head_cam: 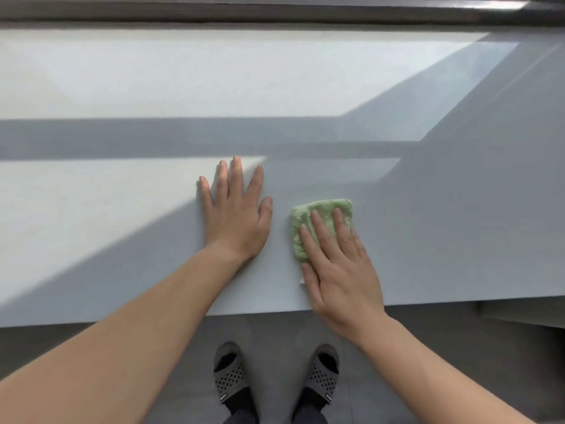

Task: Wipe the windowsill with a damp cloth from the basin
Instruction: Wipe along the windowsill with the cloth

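A wide pale grey windowsill [122, 209] fills most of the view, with bands of sunlight and shadow across it. A folded light green cloth [305, 218] lies on the sill near its front edge. My right hand [339, 264] presses flat on the cloth, fingers spread over it, covering its lower right part. My left hand [235, 212] rests flat on the bare sill just left of the cloth, fingers apart, holding nothing. No basin is in view.
A dark window frame [275, 13] runs along the sill's far edge. Below the sill's front edge is a grey floor [275, 338], where my feet stand in grey perforated slippers [229, 374]. The sill angles away at the right.
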`<act>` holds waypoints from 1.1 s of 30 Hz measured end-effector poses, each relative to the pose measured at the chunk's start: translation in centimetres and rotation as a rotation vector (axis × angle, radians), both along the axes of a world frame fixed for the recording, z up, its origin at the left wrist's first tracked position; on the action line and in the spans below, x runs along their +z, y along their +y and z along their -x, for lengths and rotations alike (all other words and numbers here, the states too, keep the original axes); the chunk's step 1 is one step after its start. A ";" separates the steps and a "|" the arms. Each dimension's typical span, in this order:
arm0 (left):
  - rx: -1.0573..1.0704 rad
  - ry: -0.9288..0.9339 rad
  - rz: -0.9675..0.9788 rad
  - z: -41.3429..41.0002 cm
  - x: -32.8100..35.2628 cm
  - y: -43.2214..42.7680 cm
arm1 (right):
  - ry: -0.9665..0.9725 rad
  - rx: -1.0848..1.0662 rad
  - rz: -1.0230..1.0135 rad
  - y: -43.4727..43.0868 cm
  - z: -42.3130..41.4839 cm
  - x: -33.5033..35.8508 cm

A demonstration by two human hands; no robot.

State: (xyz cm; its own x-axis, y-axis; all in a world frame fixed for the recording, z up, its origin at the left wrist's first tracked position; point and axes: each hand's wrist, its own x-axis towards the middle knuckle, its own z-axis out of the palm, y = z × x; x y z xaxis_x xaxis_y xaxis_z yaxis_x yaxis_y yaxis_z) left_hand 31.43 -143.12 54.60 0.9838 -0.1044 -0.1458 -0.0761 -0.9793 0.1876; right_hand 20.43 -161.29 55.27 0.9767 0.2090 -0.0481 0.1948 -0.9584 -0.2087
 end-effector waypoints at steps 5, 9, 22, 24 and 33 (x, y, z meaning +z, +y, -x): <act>-0.006 -0.045 -0.035 0.1 -0.3 -0.1 | 0.062 -0.093 -0.026 -6.5 -6.5 0.2; 0.011 -0.044 -0.030 0.2 -0.4 -0.4 | 0.071 -0.233 0.012 -3.7 -10.4 0.2; 0.120 -0.156 0.118 -3.0 0.6 -0.9 | 0.071 -0.100 0.016 -4.2 -17.4 0.4; 0.114 -0.140 0.153 -5.4 0.9 -1.4 | 0.062 0.140 0.018 -3.3 -15.6 0.2; 0.065 -0.101 0.069 -8.7 1.2 -1.7 | 0.039 -0.210 0.032 -6.0 -27.0 0.2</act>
